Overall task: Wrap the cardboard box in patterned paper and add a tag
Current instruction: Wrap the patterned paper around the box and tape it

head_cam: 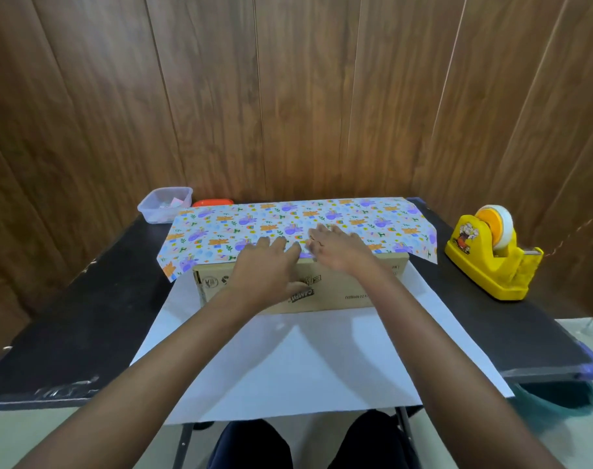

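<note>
A brown cardboard box [342, 289] lies on its long side in the middle of the black table. Patterned paper [241, 225], printed with purple and orange animals, is folded over the box's top from the far side. Its white underside [288, 360] spreads toward me and hangs over the table's near edge. My left hand [268, 265] lies flat at the box's top front edge, fingers on the paper's edge and thumb on the box front. My right hand [335, 245] presses flat on the paper just to the right, fingers spread. Neither hand grips anything.
A yellow tape dispenser [491, 255] stands at the right of the table. At the back left are a clear plastic tub [165, 204] with small paper pieces inside and an orange lid [212, 202]. A wood-panelled wall rises close behind the black table [85, 316].
</note>
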Available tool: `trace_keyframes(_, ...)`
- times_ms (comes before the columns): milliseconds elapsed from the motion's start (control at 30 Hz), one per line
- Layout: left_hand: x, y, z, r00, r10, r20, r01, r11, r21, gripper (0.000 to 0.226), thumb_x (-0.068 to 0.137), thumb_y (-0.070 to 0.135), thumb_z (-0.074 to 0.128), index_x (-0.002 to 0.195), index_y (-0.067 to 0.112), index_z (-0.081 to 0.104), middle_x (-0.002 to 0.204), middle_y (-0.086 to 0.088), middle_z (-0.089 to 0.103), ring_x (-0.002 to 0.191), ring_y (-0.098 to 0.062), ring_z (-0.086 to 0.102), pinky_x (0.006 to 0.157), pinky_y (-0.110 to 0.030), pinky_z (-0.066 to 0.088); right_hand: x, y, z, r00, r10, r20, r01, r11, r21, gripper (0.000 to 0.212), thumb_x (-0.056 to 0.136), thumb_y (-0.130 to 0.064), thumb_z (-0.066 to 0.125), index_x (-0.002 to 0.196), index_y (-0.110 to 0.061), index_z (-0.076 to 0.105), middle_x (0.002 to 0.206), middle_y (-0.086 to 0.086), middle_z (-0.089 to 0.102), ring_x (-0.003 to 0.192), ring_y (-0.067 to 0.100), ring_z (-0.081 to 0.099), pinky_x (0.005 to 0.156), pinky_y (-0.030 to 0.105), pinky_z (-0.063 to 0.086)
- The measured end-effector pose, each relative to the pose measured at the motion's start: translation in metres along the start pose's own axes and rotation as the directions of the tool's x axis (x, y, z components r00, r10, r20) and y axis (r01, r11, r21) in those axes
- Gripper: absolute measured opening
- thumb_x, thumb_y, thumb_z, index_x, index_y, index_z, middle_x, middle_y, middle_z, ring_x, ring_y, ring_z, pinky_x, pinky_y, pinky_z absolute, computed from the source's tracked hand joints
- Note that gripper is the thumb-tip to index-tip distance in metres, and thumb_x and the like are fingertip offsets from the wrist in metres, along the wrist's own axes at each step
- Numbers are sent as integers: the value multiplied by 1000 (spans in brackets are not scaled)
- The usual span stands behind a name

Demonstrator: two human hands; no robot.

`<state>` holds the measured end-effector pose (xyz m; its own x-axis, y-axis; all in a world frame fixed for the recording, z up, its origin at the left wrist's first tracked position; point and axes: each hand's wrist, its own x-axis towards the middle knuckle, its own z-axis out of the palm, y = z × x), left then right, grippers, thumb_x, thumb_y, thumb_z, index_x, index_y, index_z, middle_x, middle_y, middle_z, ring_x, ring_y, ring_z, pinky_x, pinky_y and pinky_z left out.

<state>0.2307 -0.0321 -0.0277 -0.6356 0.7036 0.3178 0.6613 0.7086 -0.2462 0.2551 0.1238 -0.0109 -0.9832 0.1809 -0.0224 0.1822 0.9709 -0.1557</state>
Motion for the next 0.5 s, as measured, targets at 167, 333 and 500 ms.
trace_keyframes(167,7,-20,4,989,137,-62,-142,986,-85,68,73,76,21,101,22,53,105,1,53,90,-23,46,65,-32,41,31,26,-11,960,261,96,-261,965,-14,61,100,-43,25,152,-21,2,159,5,-11,146,29,-10,115,50,-2)
trace_keyframes(333,9,-26,7,982,165,90,-134,951,-277,66,72,78,35,107,23,47,116,2,42,107,-16,41,99,-41,34,63,7,-15,991,5,137,-4,1000,0,54,101,-46,15,151,-31,1,159,-2,-11,146,22,-12,115,52,-4)
trace_keyframes(500,23,-29,-13,960,159,232,-44,899,-436,42,100,46,25,127,20,44,128,1,41,117,-15,38,106,-44,28,80,48,-22,977,193,91,-193,981,-10,58,99,-53,14,151,-33,-1,159,-2,-12,146,21,-13,114,55,-4)
